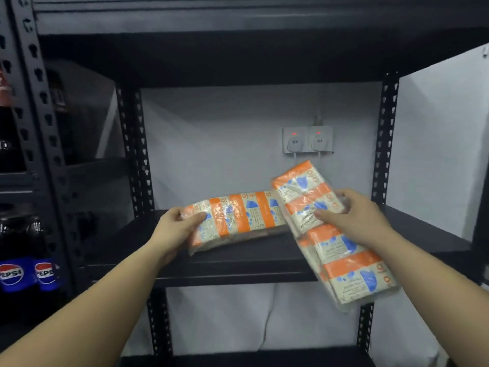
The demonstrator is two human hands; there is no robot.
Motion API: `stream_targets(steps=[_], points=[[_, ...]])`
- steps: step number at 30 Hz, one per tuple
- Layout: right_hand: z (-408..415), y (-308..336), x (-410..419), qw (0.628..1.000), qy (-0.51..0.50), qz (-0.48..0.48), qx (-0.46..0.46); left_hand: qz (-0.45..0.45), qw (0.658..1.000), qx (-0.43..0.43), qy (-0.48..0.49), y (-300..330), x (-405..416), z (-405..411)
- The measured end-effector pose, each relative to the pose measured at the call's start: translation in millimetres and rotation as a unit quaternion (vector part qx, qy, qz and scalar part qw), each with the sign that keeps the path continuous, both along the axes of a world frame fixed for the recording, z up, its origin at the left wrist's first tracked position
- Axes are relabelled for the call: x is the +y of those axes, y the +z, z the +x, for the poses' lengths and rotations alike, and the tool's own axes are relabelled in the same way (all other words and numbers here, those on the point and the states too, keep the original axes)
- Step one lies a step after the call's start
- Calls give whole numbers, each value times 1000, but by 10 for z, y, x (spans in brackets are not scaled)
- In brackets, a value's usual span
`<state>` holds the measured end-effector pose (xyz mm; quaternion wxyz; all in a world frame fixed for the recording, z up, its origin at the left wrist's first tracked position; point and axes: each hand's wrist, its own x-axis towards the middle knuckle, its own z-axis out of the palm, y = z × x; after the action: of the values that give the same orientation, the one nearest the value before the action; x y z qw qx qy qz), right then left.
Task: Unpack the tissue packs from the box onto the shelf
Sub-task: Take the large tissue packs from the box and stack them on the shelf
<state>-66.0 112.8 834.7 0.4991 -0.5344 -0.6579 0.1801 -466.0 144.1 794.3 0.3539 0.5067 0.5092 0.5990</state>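
Head view: left hand (176,227) gripping one tissue pack (238,223) flat above the shelf (238,268), near its front edge. Right hand (352,215) gripping a second tissue pack (341,250), tilted past the front-right corner. Print on both blurred; box unseen.

Ahead of both hands: bare dark shelf (148,234) board is lying open back to the wall.
Between the hands: the left tissue pack (238,221) is spanning the gap, its far end meeting the right tissue pack (330,234).
Above the hands: tall open bay is reaching up to the upper shelf (211,56).
Left of the left hand (176,229): a perforated post (136,154) is standing; soda bottles (26,271) are crowding beyond it.
Right of the right hand (354,218): another post (383,139) is closing the bay.
Behind, on the wall: two plugged sockets (308,140) are jutting out.
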Motion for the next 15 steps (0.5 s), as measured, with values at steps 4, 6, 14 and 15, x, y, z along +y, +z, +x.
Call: stream_targets(steps=[4,6,14,15], points=[[102,16,304,998,46,-34,5,53,939,304,149,53,189,164],[127,19,378,996,70,-45,11,69,910,379,153,113,222,250],[43,58,416,992,108,-65,14,20,870,488,70,240,264,335],[26,49,405,992,101,-66,17,34,858,504,93,257,262,359]])
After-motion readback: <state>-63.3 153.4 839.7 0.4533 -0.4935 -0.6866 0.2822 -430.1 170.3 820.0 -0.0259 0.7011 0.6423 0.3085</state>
